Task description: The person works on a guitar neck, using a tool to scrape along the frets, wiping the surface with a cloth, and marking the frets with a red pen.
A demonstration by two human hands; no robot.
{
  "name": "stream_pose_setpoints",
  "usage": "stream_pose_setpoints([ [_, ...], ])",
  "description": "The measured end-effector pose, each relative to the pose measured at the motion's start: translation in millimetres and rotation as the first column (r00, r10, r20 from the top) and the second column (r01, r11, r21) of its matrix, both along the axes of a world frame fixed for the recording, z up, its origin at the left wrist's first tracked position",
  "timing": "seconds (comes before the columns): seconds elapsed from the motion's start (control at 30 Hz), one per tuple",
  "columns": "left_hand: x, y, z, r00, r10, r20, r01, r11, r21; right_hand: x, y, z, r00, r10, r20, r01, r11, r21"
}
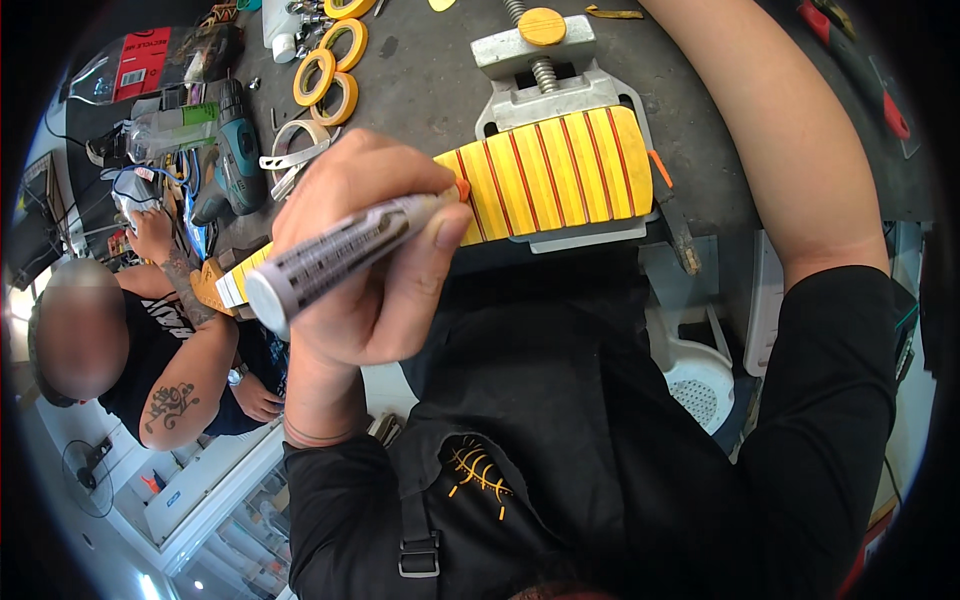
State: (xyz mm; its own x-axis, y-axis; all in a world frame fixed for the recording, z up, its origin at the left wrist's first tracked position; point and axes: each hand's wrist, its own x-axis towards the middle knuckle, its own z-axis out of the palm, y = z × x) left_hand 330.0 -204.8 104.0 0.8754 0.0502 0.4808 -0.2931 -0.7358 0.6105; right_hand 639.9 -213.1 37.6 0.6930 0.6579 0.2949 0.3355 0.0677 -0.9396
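Yellow bands split by dark red lines are covering the long board (560, 170), which we are seeing along the near edge of the tabletop (420, 70), just in front of the grey vise (575, 95). The board is hiding part of the vise, so we are not managing to tell whether it is being clamped. The person's left grip (372, 300) is wrapping snugly around a thick, pale marker (350, 245), whose orange tip is pointing at the yellow bands; whether it is touching them, we cannot tell. That hand is also covering the board's middle stretch, and past it we are glimpsing a tan end piece (208, 288). The right forearm (790, 150) is running out over the top edge, so we cannot tell how open the right grip is or what it is holding. At the left, a co-worker's hand (152, 235) is resting among cables, its contact too small to make out. Near it, a teal drill (238, 140) is lying beside yellow tape rolls (345, 45).
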Motion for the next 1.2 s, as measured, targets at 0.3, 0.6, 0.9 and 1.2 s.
stream_pose_setpoints([
  [0.3,-26.6,-17.3,20.2,0.963,-0.089,-0.254,0.099,0.995,0.025,-3.0,-3.0,4.1,0.999,-0.021,0.033,0.022,0.999,-0.034],
  [0.6,-43.7,7.8,12.0,0.939,0.282,-0.200,-0.343,0.832,-0.437,-11.2,-5.0,11.3,1.000,-0.001,-0.021,0.002,1.000,0.005],
  [0.9,-26.2,1.3,3.3,1.000,0.011,-0.002,-0.011,0.997,-0.081,-5.5,-0.6,6.5,0.998,0.014,-0.069,-0.015,1.000,-0.015],
  [1.2,-38.7,-3.9,0.1,0.977,0.197,-0.084,-0.212,0.944,-0.251,-3.2,1.7,4.7,0.998,0.030,-0.056,-0.029,0.999,0.016],
])
